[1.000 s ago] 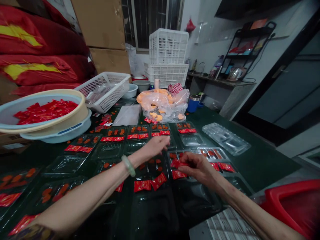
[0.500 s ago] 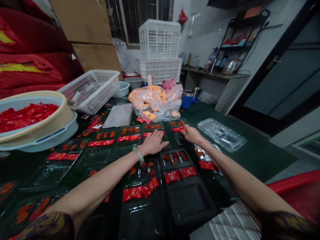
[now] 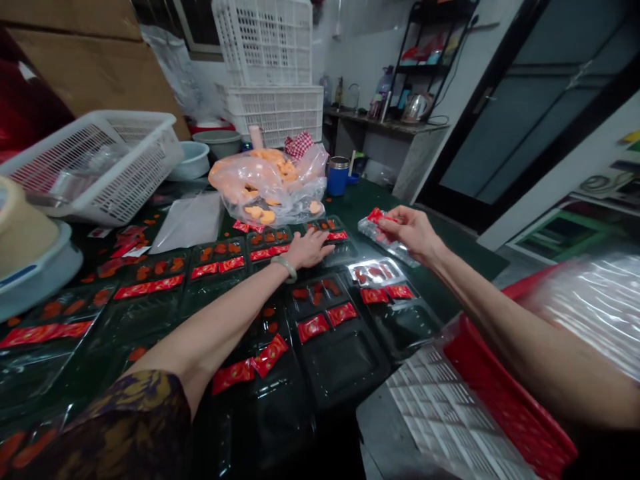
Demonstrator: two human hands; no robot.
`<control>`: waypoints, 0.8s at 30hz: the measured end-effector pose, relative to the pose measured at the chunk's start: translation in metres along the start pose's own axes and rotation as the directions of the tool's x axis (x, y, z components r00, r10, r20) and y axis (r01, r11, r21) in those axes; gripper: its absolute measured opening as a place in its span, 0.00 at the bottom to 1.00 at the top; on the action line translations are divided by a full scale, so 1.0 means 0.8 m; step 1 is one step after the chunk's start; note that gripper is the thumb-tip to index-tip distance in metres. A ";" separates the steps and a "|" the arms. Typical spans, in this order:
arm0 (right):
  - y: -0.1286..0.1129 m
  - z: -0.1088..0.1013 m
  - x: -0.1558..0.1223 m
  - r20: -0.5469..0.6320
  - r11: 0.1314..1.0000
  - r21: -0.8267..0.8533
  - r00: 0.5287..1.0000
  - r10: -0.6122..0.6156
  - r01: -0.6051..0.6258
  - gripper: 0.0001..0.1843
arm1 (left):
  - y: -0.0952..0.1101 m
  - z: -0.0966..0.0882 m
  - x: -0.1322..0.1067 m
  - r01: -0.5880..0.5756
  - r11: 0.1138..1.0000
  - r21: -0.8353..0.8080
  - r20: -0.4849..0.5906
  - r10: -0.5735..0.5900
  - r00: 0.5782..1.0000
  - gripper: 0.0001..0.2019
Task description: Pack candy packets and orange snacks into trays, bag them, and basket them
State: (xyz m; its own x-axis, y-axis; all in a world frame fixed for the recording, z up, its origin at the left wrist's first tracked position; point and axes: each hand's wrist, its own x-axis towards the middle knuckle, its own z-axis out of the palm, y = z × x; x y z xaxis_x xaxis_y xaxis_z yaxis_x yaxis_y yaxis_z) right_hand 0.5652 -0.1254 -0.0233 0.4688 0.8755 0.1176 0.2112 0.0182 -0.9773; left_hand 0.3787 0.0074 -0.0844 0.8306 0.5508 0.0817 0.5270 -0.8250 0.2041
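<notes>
My left hand (image 3: 306, 250), a bracelet at its wrist, lies with fingers stretched over the far row of trays. Its fingertips are beside a red packet (image 3: 337, 235) in a clear-topped tray (image 3: 345, 252). Farther right, my right hand (image 3: 414, 233) pinches a small red packet (image 3: 376, 215) above a clear plastic tray (image 3: 397, 252). Closer to me, a black tray (image 3: 345, 363) holds orange-brown pieces (image 3: 318, 293) in its upper compartments and two red packets (image 3: 314, 328) below them. A neighbouring tray (image 3: 404, 327) on the right is filled alike.
An orange-filled clear bag (image 3: 273, 183) lies at the back beside a blue cup (image 3: 339, 177). White baskets (image 3: 280, 110) are stacked behind. Basins (image 3: 37, 267) and a white basket (image 3: 107, 163) stand left. A red crate (image 3: 505, 393) and stacked clear plastic (image 3: 595, 313) are at right.
My view has swung to the right. My right hand has moved right, from a tray in the far row to the clear tray. My left hand has shifted toward the tray on its right.
</notes>
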 end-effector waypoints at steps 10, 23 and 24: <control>-0.042 0.029 -0.117 0.282 0.988 0.109 0.956 0.077 -0.112 0.17 | 0.094 -0.086 -0.118 0.025 0.515 -0.857 -0.015 -0.073 0.997 0.19; 0.060 0.012 -0.180 0.293 0.379 -0.851 0.928 -0.231 0.363 0.23 | 0.007 -0.151 -0.287 -0.041 0.186 -0.982 -0.154 -0.645 0.749 0.09; 0.076 0.008 -0.181 0.312 0.339 -0.863 0.923 -0.227 0.375 0.23 | -0.011 -0.160 -0.308 -0.059 0.191 -0.980 -0.178 -0.698 0.694 0.09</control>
State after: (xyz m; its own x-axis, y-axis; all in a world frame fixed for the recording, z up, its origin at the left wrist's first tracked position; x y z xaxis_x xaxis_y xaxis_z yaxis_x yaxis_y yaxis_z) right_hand 0.5047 -0.2480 -0.1012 0.1171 0.9543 0.2749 0.9875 -0.0824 -0.1347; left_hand 0.1466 -0.1052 0.0182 0.1769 0.9803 0.0879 -0.1247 -0.0663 0.9900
